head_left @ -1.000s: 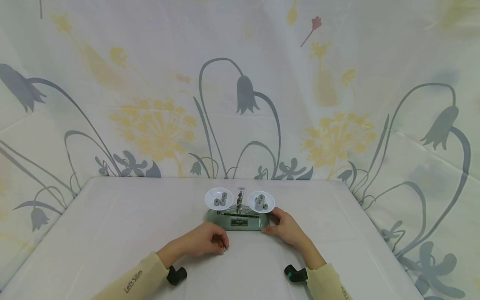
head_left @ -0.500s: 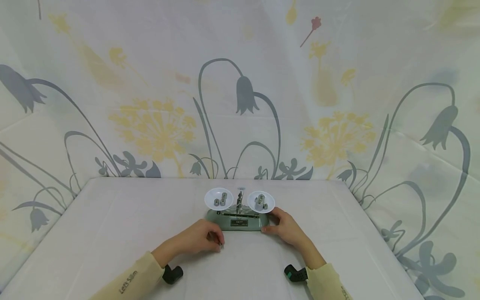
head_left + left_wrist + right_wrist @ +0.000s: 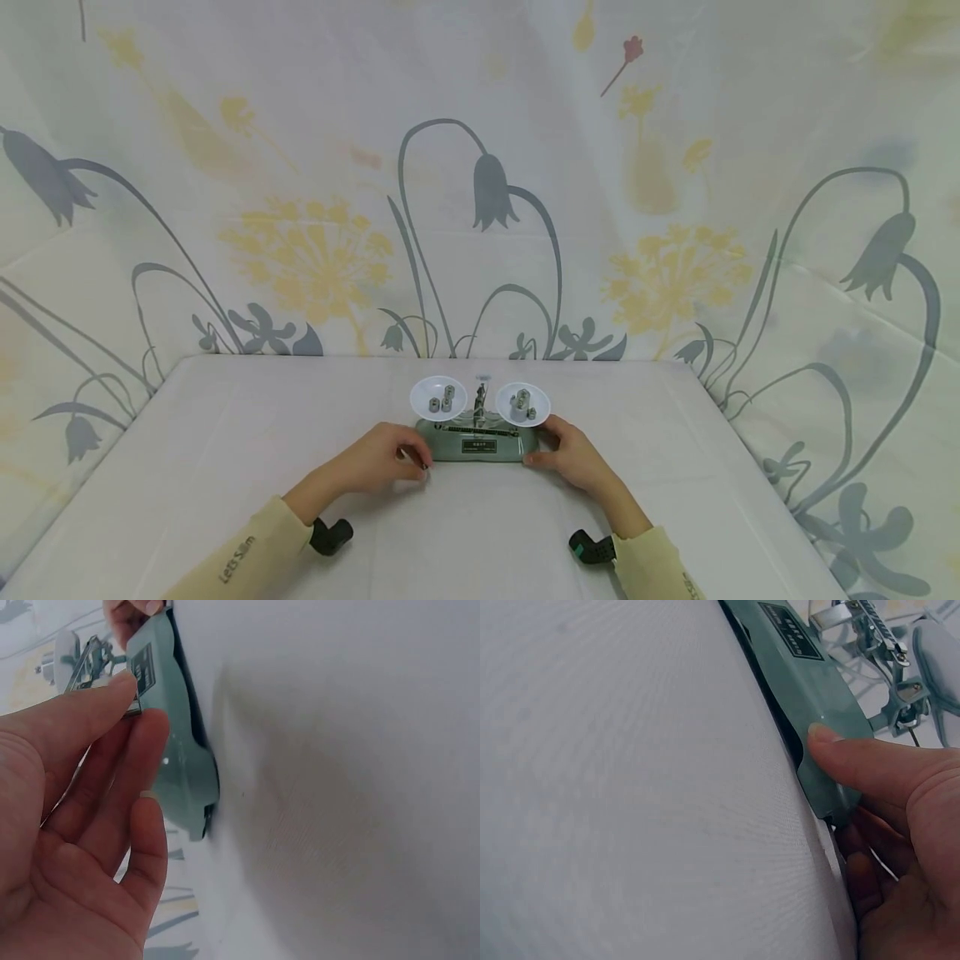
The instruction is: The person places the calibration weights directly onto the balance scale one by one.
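Observation:
A green balance scale (image 3: pixel 442 450) with two white pans stands on the white table. My left hand (image 3: pixel 390 458), just in front of its left end, pinches a small metal weight (image 3: pixel 136 711) between thumb and fingertips. Most of that weight is hidden by the fingers. My right hand (image 3: pixel 573 454) grips the right end of the base, thumb on the front face and fingers behind, as the right wrist view shows. Metal weights (image 3: pixel 434 406) sit in the left pan (image 3: pixel 423 390), and several more weights (image 3: pixel 520 407) in the right pan (image 3: pixel 542 400).
The white-covered table (image 3: pixel 285 400) reaches back to a hanging cloth (image 3: pixel 337 125) printed with flowers. A black wrist device (image 3: pixel 332 536) is at my left cuff, another black device (image 3: pixel 591 547) at my right cuff.
My left hand has moved left and slightly away from me, toward the scale's left end, still pinching the weight. My right hand and the scale have stayed put.

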`<act>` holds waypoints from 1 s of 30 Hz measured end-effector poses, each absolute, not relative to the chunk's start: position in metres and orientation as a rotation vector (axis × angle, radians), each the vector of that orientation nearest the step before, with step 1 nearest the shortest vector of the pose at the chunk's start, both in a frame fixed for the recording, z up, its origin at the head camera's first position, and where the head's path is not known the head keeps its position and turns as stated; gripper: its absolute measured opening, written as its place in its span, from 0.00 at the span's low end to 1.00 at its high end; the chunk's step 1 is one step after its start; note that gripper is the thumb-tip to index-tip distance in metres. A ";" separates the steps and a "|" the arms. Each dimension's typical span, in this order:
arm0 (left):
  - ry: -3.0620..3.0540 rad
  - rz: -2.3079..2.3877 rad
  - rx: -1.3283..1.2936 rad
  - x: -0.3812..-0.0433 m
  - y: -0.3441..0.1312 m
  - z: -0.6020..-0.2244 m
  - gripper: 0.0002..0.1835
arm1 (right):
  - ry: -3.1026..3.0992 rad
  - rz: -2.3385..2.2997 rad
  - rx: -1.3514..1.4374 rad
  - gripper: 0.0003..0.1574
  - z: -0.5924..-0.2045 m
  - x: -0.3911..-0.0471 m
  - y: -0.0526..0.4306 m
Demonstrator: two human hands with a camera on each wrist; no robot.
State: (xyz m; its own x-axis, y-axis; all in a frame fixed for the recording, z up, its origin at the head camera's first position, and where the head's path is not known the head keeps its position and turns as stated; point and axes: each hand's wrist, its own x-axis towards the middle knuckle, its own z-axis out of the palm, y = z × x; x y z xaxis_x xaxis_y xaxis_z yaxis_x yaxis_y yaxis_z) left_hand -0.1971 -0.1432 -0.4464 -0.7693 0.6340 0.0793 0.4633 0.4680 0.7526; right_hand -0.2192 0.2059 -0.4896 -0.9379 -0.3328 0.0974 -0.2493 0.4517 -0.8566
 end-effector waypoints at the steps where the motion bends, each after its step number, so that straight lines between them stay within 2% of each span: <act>1: 2.510 1.188 0.953 -0.198 -0.145 -0.446 0.06 | 2.604 -1.516 -0.524 0.42 -0.490 -0.219 0.206; 30: 2.646 1.292 0.886 -0.206 -0.176 -0.415 0.07 | 2.615 -1.491 -0.512 0.42 -0.488 -0.219 0.205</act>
